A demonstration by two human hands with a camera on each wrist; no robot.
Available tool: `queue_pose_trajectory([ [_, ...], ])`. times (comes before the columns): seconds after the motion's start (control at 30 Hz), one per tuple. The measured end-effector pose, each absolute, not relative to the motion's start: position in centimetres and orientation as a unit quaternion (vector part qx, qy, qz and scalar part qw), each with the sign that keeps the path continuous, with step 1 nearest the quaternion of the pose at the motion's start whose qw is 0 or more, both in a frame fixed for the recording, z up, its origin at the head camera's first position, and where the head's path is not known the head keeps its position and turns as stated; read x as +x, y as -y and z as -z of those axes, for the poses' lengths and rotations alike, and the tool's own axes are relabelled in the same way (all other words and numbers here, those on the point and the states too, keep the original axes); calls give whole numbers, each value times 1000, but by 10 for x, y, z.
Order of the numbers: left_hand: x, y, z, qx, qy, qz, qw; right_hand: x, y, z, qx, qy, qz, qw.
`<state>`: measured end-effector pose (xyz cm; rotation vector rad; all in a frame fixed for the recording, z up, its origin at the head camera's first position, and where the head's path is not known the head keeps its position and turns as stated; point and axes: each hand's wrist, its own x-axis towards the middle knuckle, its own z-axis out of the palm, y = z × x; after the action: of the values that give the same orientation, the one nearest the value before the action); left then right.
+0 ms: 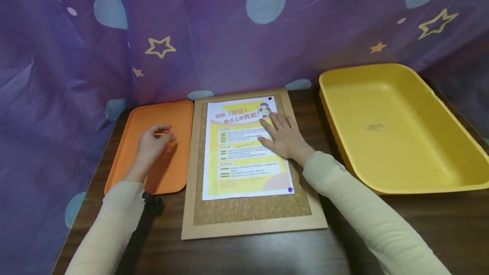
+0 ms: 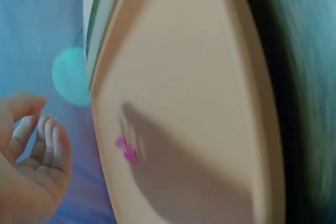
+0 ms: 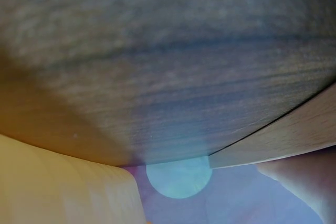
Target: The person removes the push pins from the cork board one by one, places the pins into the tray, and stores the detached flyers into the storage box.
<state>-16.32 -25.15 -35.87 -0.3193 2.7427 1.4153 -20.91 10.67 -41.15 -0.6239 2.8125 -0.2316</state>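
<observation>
My left hand (image 1: 154, 141) hovers over the orange tray (image 1: 131, 152), fingers loosely bent with nothing visible between them. In the left wrist view, pink pushpins (image 2: 130, 154) lie on the tray, beside the hand's shadow. My right hand (image 1: 284, 137) rests with fingers spread on the right side of a printed yellow-and-white poster (image 1: 237, 186). The poster lies on a wood-framed cork board (image 1: 252, 213). A dark pushpin (image 1: 270, 98) sits at its top right corner and a purple pushpin (image 1: 290, 189) at its bottom right. Only an edge of the right hand shows in the right wrist view.
A large yellow bin (image 1: 401, 139) stands right of the board on the dark wooden table (image 1: 244, 253). Behind everything hangs a purple curtain (image 1: 214, 33) with stars and dots. The orange tray sits close along the board's left edge.
</observation>
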Motion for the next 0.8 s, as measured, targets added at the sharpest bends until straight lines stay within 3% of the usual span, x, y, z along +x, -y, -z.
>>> queue_pose_trajectory([
  [0.3,-168,220,365,-38,-909,-416,-17,-209,-107,410,-217,-964,86,128],
  [0.53,-171,199,369,33,-958,-281,-53,-210,-107,410,-217,-964,84,128],
  [0.8,-174,183,382,100,-988,-109,-39,-210,-108,411,-220,-964,82,126],
])
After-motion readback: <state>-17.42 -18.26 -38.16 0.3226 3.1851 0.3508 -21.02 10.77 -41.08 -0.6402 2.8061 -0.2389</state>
